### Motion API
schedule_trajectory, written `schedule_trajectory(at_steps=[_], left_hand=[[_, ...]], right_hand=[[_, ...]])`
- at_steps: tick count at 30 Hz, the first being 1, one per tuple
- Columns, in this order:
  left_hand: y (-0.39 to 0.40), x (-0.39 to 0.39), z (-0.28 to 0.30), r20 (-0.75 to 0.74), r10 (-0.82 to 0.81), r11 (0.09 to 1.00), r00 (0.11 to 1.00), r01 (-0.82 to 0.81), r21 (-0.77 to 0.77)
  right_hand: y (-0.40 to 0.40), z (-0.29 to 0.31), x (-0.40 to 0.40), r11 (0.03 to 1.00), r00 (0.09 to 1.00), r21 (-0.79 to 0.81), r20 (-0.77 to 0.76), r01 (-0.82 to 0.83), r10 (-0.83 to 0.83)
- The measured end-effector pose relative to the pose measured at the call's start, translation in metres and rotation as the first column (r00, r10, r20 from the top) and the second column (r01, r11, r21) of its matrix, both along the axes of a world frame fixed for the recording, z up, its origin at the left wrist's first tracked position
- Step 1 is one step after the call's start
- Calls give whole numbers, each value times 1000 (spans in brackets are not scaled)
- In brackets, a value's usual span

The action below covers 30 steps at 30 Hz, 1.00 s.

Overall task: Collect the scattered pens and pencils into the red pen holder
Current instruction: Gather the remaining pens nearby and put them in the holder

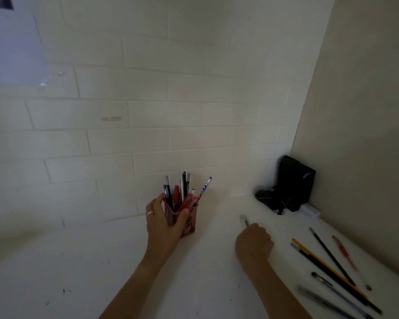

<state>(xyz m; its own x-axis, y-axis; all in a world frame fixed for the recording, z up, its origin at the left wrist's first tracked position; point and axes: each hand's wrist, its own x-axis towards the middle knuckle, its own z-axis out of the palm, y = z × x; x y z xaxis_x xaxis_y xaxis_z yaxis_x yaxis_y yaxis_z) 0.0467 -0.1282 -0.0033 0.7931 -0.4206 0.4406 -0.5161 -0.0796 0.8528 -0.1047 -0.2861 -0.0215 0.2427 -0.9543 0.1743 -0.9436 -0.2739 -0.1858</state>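
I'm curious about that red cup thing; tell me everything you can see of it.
The red pen holder looks like a small, square-sided cup, possibly mesh. It stands upright on the white table near the tiled wall, already crowded with pens and pencils sticking out. The left hand wraps around it.

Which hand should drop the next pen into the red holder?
Right. The right hand is already closed around a pen, so it is probably the one to deliver it. The left hand is occupied gripping the red pen holder, steadying it on the white desk.
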Motion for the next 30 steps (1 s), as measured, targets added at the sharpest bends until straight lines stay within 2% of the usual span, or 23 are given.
schedule_trajectory(at_steps=[6,13,16,18,19,20,22,24,26,28,30], left_hand=[[9,-9,6,74,180,970,981,-165,-177],[13,-28,22,206,260,936,943,-194,-295],[12,-38,30,276,252,942,928,-169,-291],[13,-42,30,296,251,945,922,-166,-282],[13,-41,29,275,250,945,928,-173,-277],[13,-39,29,225,244,946,943,-180,-270],[14,-34,32,90,215,948,972,-186,-260],[15,-31,43,85,145,962,986,-120,-246],[12,-32,55,110,-56,981,992,75,-177],[9,-37,69,5,-278,949,961,275,-153],[6,-40,80,-132,-349,932,928,328,-154]], right_hand=[[6,-6,0,993,999,-115,-35,-41,37],[18,3,-3,998,999,-41,-6,-43,42],[29,10,-4,990,988,-83,94,-112,119],[39,23,-1,985,974,61,169,-163,151],[43,29,0,974,950,77,251,-212,187],[48,38,2,957,901,89,370,-277,226],[58,53,5,894,727,53,604,-445,326],[73,69,11,811,531,10,760,-585,374],[85,78,19,730,423,-24,802,-683,422],[100,86,25,651,360,-21,819,-758,447],[109,91,30,559,264,24,898,-828,353]])
